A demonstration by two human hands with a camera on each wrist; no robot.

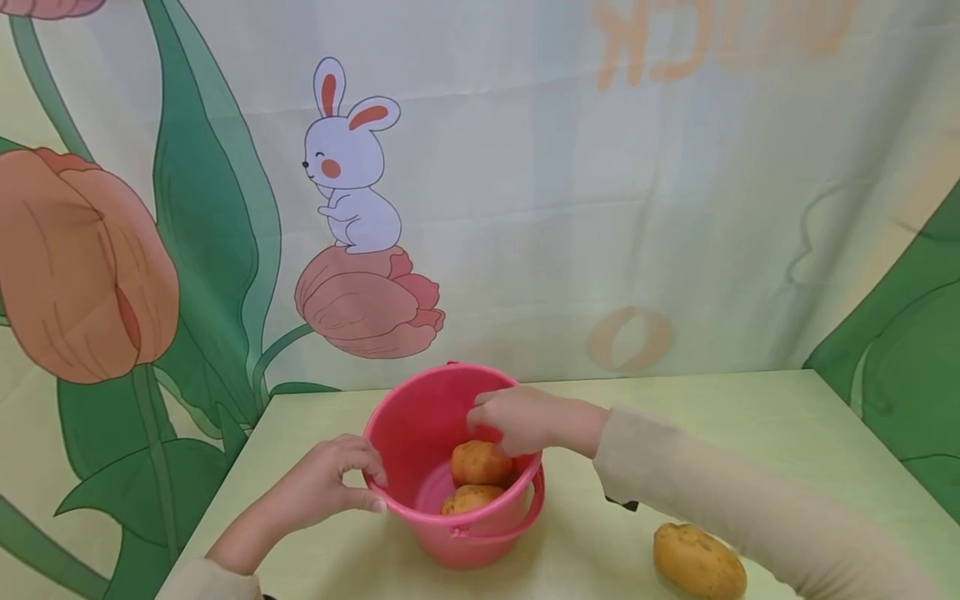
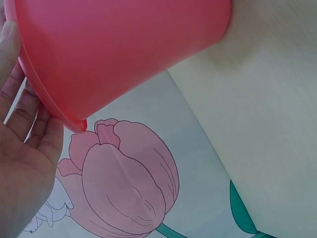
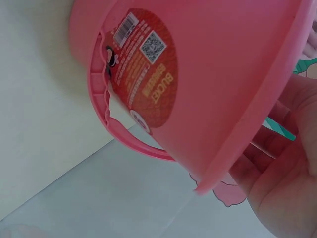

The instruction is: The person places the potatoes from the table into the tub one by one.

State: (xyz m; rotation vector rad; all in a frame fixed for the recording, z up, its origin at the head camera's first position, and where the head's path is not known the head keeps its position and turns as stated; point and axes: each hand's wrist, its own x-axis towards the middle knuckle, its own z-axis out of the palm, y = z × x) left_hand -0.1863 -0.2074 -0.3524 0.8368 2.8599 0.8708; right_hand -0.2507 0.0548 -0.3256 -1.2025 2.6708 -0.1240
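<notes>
A pink bucket (image 1: 457, 533) stands on the table, its mouth facing me. My left hand (image 1: 330, 483) grips its rim on the left, thumb outside and fingers over the edge; the left wrist view shows this hand (image 2: 29, 144) at the rim too. Inside the bucket lie two potatoes, an upper potato (image 1: 482, 463) and a lower potato (image 1: 471, 498). My right hand (image 1: 517, 418) reaches over the right rim, fingers loosely bent just above the upper potato. In the right wrist view the bucket wall hides the fingertips of this hand (image 3: 285, 168).
Another potato (image 1: 699, 561) lies on the pale table (image 1: 600, 533), right of the bucket and beside the right sleeve (image 1: 697, 475). The bucket's handle (image 1: 536, 508) hangs down on its near right side. A printed cloth (image 1: 510, 208) hangs behind the table.
</notes>
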